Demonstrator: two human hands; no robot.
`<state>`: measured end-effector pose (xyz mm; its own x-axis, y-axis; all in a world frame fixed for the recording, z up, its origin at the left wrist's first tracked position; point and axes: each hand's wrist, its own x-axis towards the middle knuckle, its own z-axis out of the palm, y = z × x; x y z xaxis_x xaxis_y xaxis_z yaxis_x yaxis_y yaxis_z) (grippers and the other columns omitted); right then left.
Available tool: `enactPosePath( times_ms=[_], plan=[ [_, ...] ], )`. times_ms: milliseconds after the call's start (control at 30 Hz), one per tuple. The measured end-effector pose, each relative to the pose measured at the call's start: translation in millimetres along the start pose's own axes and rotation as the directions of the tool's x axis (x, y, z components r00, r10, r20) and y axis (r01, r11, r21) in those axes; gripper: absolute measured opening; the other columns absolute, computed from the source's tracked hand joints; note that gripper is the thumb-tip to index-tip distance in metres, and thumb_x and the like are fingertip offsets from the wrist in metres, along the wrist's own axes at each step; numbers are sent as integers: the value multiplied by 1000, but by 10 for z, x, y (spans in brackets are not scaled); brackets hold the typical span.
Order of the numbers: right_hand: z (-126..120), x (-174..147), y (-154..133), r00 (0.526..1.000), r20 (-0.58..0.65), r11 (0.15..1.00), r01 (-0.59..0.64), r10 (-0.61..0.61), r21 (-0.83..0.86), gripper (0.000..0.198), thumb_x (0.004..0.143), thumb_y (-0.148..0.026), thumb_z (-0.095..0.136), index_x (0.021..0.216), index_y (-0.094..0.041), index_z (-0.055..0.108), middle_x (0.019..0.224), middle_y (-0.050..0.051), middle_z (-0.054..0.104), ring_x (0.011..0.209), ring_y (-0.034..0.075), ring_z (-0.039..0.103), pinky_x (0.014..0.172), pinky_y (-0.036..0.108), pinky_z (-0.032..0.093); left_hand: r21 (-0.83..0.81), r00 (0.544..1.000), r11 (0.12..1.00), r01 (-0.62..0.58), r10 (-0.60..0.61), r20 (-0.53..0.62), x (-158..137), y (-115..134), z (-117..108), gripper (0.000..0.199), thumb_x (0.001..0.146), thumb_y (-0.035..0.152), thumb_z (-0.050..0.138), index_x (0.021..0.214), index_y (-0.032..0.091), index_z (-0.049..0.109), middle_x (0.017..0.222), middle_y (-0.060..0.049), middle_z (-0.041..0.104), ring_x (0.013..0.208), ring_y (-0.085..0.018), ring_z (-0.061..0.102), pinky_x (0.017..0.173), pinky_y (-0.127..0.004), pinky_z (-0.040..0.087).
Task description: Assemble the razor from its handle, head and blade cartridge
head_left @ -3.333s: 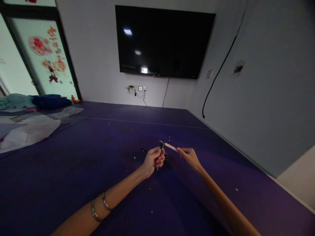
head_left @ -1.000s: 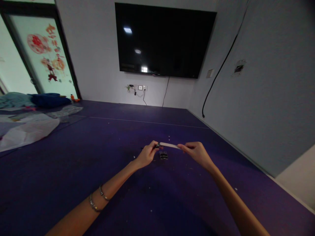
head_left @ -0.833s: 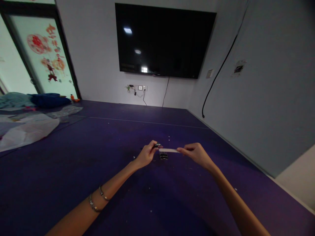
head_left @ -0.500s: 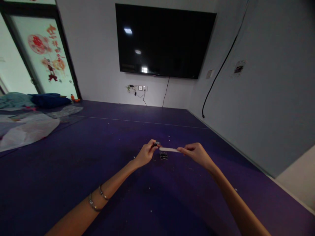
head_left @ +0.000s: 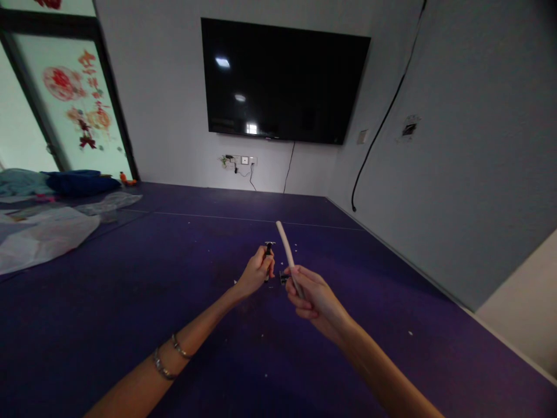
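Note:
My left hand [head_left: 256,271] is closed around the black handle of a small T-shaped razor [head_left: 268,248]. Its thin, bright head points away from me, above the fingers. My right hand [head_left: 314,302] grips the lower part of a slim, pale stick [head_left: 285,242], slightly curved, with its free end tilted up and away. The stick and the razor are apart. On the floor between my hands lies a small dark object [head_left: 283,278] with light marks, partly hidden by my right fingers; its kind is unclear.
Small white bits dot the purple floor [head_left: 209,342]. Clear plastic sheeting [head_left: 56,235] and blue cloth [head_left: 82,182] lie at the left. A television [head_left: 282,81] hangs on the far wall, and a black cable [head_left: 383,119] dangles at the right.
The stick has swung from nearly level to steeply upright and no longer reaches toward my left hand. My right hand has moved left and lower. The razor now points away from me.

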<state>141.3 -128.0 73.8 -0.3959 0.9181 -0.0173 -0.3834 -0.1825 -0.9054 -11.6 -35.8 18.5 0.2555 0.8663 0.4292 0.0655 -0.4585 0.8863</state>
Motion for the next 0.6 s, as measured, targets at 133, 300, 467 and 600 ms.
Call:
enactPosePath(
  times_ms=[133, 300, 467, 600],
  plan=[
    [142, 50, 162, 999, -9, 993, -45, 46, 113, 28, 71, -36, 65, 85, -19, 48, 52, -9, 40, 36, 1, 17, 33, 14, 5, 43, 999, 999, 18, -16, -45, -13, 71, 10, 11, 86, 29, 36, 84, 19, 39, 55, 8, 44, 42, -6, 42, 43, -18, 34],
    [208, 49, 372, 993, -82, 980, -65, 82, 189, 33, 67, -40, 68, 83, -19, 47, 49, -12, 31, 37, 1, 15, 35, 15, 4, 98, 998, 995, 13, -6, -70, -30, 139, 35, 10, 84, 27, 38, 82, 18, 41, 55, 7, 45, 43, -6, 42, 44, -19, 35],
    [302, -88, 519, 983, -125, 974, -106, 133, 201, 37, 65, -45, 67, 85, -19, 50, 49, -12, 27, 37, 1, 15, 36, 17, 3, 48, 996, 999, 15, -11, -89, -10, 73, 45, 7, 83, 25, 37, 83, 19, 40, 59, 7, 43, 45, -6, 42, 44, -18, 35],
    [308, -14, 410, 987, -159, 980, -4, 36, 199, 37, 64, -45, 68, 82, -19, 49, 48, -12, 25, 38, 1, 13, 36, 17, 3, 179, 997, 984, 10, 4, -77, -15, 59, 37, 9, 84, 24, 37, 79, 18, 41, 55, 7, 43, 44, -7, 41, 44, -19, 33]
  ],
)
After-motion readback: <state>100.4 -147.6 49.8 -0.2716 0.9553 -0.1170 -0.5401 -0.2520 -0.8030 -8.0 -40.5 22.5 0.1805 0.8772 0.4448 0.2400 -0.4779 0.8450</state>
